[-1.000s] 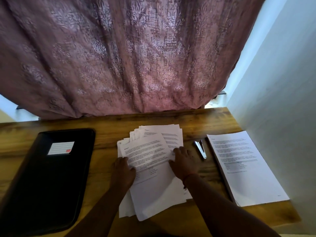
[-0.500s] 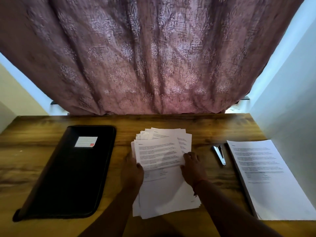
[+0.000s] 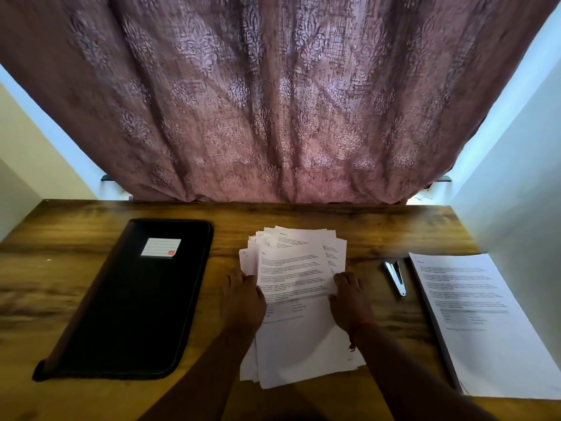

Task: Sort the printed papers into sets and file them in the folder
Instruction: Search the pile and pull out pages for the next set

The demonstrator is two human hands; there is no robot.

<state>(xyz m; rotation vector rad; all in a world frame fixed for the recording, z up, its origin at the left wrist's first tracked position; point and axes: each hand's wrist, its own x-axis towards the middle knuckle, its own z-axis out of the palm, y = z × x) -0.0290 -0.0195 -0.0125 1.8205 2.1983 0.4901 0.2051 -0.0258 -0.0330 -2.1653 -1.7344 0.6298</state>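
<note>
A loose, fanned stack of printed papers (image 3: 296, 268) lies in the middle of the wooden table (image 3: 379, 223). My left hand (image 3: 243, 299) grips the stack's left edge, and my right hand (image 3: 349, 299) grips its right edge; the top sheets bulge up slightly between them. A closed black folder (image 3: 136, 299) with a white label lies flat to the left. A second, neat pile of printed sheets (image 3: 485, 323) lies at the right side of the table.
A metal stapler (image 3: 395, 278) lies between the middle stack and the right pile. A mauve patterned curtain (image 3: 273, 101) hangs along the table's far edge. White walls close in on both sides.
The camera view has swung leftward and downward, bringing the whole folder into view. Both hands have stayed on the stack's edges, squaring the top sheets a little.
</note>
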